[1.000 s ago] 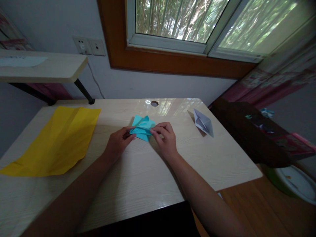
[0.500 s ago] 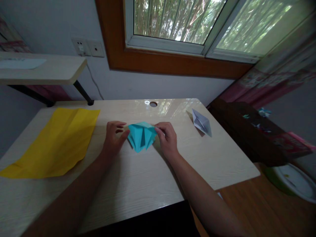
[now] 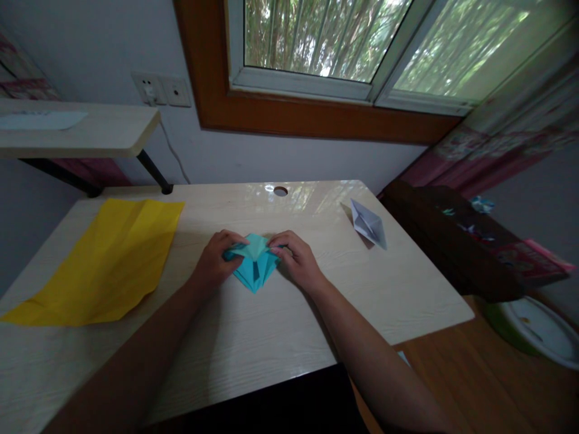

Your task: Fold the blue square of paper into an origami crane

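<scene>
Turquoise, creased, pointed paper (image 3: 256,269) spans both hands (image 3: 218,255) (image 3: 298,258).

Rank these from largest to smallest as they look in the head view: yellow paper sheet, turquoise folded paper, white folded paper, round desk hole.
1. Yellow paper sheet
2. Turquoise folded paper, partly covered
3. White folded paper
4. Round desk hole

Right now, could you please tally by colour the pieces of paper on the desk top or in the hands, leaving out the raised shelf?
Turquoise, folded, held by the left hand and right hand: 1
Yellow, large sheet: 1
Pale grey, folded: 1
Total: 3
</scene>
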The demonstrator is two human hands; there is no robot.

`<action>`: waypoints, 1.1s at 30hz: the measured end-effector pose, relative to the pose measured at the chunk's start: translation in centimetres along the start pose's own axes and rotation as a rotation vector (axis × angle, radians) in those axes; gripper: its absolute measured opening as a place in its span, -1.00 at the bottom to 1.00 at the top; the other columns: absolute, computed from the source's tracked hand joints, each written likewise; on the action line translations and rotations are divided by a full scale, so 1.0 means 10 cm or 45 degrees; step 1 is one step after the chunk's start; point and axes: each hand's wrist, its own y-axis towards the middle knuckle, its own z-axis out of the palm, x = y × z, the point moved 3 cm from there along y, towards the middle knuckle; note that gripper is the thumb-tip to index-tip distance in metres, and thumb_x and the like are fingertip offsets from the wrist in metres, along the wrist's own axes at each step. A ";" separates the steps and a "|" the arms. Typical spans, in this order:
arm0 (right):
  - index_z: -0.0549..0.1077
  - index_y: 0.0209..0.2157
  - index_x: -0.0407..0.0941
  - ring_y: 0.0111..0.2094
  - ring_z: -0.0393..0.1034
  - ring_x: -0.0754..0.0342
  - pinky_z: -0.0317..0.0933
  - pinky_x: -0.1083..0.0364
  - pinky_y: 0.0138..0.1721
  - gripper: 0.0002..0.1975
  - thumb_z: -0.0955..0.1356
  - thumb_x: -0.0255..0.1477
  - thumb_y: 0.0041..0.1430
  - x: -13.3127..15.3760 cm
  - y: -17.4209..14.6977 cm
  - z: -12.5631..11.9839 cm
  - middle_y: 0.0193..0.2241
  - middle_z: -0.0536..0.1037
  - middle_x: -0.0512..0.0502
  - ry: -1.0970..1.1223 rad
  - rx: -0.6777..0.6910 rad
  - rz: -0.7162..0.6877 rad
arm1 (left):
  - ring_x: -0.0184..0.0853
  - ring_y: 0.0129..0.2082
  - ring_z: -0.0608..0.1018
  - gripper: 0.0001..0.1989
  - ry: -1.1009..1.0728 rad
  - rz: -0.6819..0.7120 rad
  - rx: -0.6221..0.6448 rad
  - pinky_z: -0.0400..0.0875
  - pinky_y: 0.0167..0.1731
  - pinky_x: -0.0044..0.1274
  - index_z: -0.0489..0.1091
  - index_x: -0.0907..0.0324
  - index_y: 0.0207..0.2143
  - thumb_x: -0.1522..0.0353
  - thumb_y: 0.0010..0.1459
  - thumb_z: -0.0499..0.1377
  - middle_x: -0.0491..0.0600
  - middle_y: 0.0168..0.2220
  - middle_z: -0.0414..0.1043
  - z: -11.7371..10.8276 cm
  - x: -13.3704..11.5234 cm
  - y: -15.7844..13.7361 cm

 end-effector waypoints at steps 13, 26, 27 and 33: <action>0.51 -0.01 -0.04 0.01 0.44 -0.04 0.26 -0.10 0.11 -0.60 0.37 -0.65 0.13 -0.07 -0.03 0.07 -0.03 0.62 -0.12 -0.279 0.287 0.066 | -0.17 -0.10 0.56 -0.66 0.146 0.114 0.120 0.45 -0.01 -0.29 0.50 0.10 -0.08 0.54 0.08 0.23 0.02 -0.13 0.58 0.07 -0.02 -0.04; 0.57 -0.02 -0.06 -0.20 0.48 -0.01 0.30 0.01 -0.13 -0.74 0.36 -0.25 0.36 -0.15 -0.03 0.03 -0.20 0.64 -0.11 -0.251 0.163 0.364 | -0.15 -0.01 0.61 -0.53 -0.388 -0.344 0.103 0.48 0.01 -0.33 0.35 0.13 0.19 0.16 0.31 0.10 0.05 0.03 0.58 0.01 0.04 -0.03; 0.57 -0.05 -0.06 -0.22 0.47 0.00 0.30 0.02 -0.16 -0.73 0.36 -0.24 0.36 -0.17 -0.03 0.03 -0.24 0.63 -0.10 -0.257 0.148 0.395 | -0.13 0.01 0.60 -0.53 -0.469 -0.344 0.101 0.47 0.03 -0.31 0.36 0.14 0.19 0.17 0.30 0.08 0.06 0.04 0.58 0.01 0.07 -0.03; 0.58 -0.18 -0.09 -0.30 0.45 0.01 0.26 0.07 -0.26 -0.71 0.34 -0.18 0.36 -0.21 -0.03 0.01 -0.34 0.58 -0.07 -0.273 0.127 0.471 | -0.07 0.04 0.59 -0.51 -0.677 -0.364 0.129 0.46 0.06 -0.23 0.37 0.14 0.18 0.25 0.21 0.10 0.08 0.05 0.58 0.03 0.17 -0.04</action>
